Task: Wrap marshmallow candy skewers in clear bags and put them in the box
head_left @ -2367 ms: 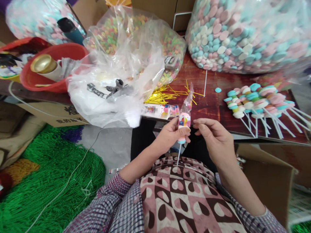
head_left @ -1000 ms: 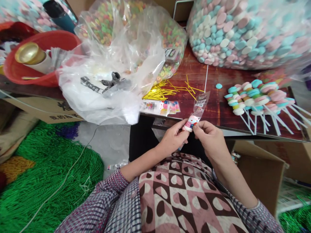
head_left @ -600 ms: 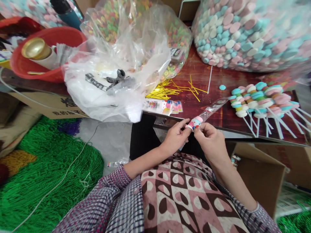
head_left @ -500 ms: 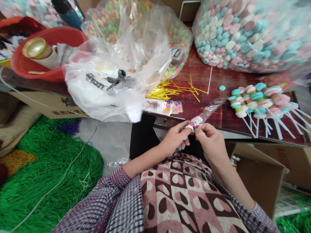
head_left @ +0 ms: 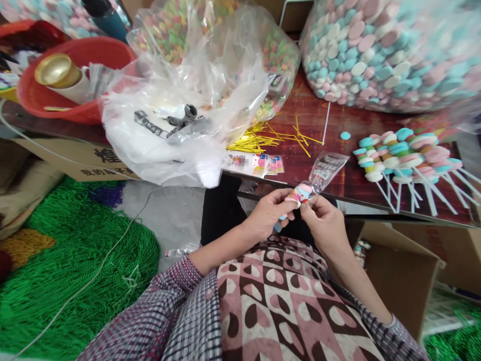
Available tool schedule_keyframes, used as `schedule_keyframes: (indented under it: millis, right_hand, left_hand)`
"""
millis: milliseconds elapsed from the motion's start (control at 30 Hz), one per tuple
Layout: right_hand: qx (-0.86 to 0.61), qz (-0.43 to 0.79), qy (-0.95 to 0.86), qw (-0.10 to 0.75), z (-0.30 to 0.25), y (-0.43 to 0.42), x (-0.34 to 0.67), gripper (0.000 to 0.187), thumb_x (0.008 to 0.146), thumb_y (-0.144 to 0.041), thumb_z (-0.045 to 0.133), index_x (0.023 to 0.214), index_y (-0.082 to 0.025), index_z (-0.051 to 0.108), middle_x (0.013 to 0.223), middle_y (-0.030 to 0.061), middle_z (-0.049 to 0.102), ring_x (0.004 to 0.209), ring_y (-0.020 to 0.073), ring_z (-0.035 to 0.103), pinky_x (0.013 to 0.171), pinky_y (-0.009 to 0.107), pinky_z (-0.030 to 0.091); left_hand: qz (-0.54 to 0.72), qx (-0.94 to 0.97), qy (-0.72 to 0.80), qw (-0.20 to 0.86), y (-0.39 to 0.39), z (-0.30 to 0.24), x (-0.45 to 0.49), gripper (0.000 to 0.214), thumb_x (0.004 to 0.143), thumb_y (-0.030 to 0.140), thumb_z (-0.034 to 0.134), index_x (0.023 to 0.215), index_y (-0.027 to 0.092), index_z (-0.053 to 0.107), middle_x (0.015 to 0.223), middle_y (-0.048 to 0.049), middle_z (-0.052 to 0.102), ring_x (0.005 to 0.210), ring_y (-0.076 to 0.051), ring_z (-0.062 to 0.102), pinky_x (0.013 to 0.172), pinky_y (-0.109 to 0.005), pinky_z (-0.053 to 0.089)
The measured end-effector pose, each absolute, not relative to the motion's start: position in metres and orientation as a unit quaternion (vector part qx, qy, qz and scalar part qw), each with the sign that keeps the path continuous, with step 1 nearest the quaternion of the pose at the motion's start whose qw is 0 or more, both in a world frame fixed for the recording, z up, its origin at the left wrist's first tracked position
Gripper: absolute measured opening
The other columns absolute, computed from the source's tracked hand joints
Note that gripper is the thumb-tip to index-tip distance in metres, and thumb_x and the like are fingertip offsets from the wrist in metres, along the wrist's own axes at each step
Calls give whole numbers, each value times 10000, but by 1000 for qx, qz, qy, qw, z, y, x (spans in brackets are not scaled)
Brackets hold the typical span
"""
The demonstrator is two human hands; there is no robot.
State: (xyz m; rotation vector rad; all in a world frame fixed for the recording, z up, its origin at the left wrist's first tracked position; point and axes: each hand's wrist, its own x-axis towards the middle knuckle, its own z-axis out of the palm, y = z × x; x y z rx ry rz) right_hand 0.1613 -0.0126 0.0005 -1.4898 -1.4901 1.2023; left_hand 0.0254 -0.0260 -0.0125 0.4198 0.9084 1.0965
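Over the table's front edge, my left hand (head_left: 268, 214) is closed around a candy skewer (head_left: 300, 193) of pink, white and blue pieces in a clear printed bag. The bag's see-through end (head_left: 327, 170) flares out to the upper right. My right hand (head_left: 326, 220) pinches the gathered bag beside the candy; whether a tie is between its fingertips cannot be made out. Gold twist ties (head_left: 251, 140) lie behind on the table, with flat printed bags (head_left: 259, 164) in front of them. Candy skewers on white sticks (head_left: 409, 160) are piled to the right.
Large clear sacks of pastel candies (head_left: 361, 55) and colourful ring candies (head_left: 278, 55) stand at the back. A white plastic bag (head_left: 169, 150) and red basin (head_left: 112, 52) are at left. Green stringy material (head_left: 82, 260) covers the floor; an open carton (head_left: 398, 281) sits right.
The bag's loose end has spread into a fan and its neck is now gathered near the candy. My right hand has shifted slightly down and its fingers have drawn in.
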Motion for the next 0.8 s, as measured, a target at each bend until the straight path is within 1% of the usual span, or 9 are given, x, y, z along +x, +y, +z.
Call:
schedule_keyframes:
  millis: [100,200,267,367,467,567,633,700,800]
  right_hand:
    - [-579,477,-547,372,2,-16,159,186,766,-320,627,661,-201,529,610,-42,497,558,100,416,549,247,341]
    - [-571,483,-542,382,6,-18,155,185,762,-320,636,666,-202,530,616,-39,507,558,101,420,553,249,350]
    - [-571,482,-547,378,7,-18,154,180,760,-314,636,667,-206,528,616,-35,520,562,107,431,552,251,358]
    - [-581,475,-543,377,4,-17,155,168,763,-322,629,685,-210,530,630,-28,545,581,118,456,571,260,380]
    - [-600,464,-533,375,-2,-15,158,168,751,-331,633,689,-205,540,633,-35,534,583,115,454,588,265,379]
    - [-599,475,-538,356,-3,-15,161,201,749,-340,631,649,-204,522,611,-41,507,575,112,438,580,261,362]
    - [-597,473,-548,345,0,-15,162,215,756,-345,619,633,-204,511,608,-40,499,576,113,433,578,261,356]
    - [-602,456,-562,337,3,-15,162,208,757,-344,608,636,-204,512,615,-39,498,577,113,428,578,261,352]
    - [-608,423,-587,326,6,-15,162,188,749,-327,593,631,-206,511,601,-41,487,563,110,407,558,258,336]
  left_hand:
    - [507,194,438,717,-28,-11,28,270,741,266,691,982,159,629,556,71,513,434,-34,413,389,-162,255]
    - [524,175,445,705,-29,-9,31,273,740,318,712,937,156,616,573,65,522,425,-30,403,371,-161,236]
    - [531,157,430,713,-30,-8,32,322,731,378,735,925,157,603,613,56,540,432,-31,424,369,-162,250]
    - [524,160,408,731,-30,-9,34,366,740,437,729,938,166,582,663,47,555,459,-47,473,376,-169,309]
    - [493,185,424,737,-30,-11,32,314,766,388,694,947,170,559,692,40,551,495,-64,512,392,-177,375]
    - [454,210,439,746,-31,-11,30,309,723,243,693,983,175,542,782,26,561,562,-74,555,424,-182,438]
    - [449,226,450,738,-31,-10,30,331,704,205,692,996,177,538,851,12,563,608,-80,568,437,-187,465]
    - [453,237,457,728,-32,-11,30,319,727,236,687,1005,173,544,867,2,559,636,-89,572,435,-189,475]
    - [456,245,458,723,-33,-15,30,334,770,325,679,1034,167,550,811,5,553,622,-97,567,404,-176,451]
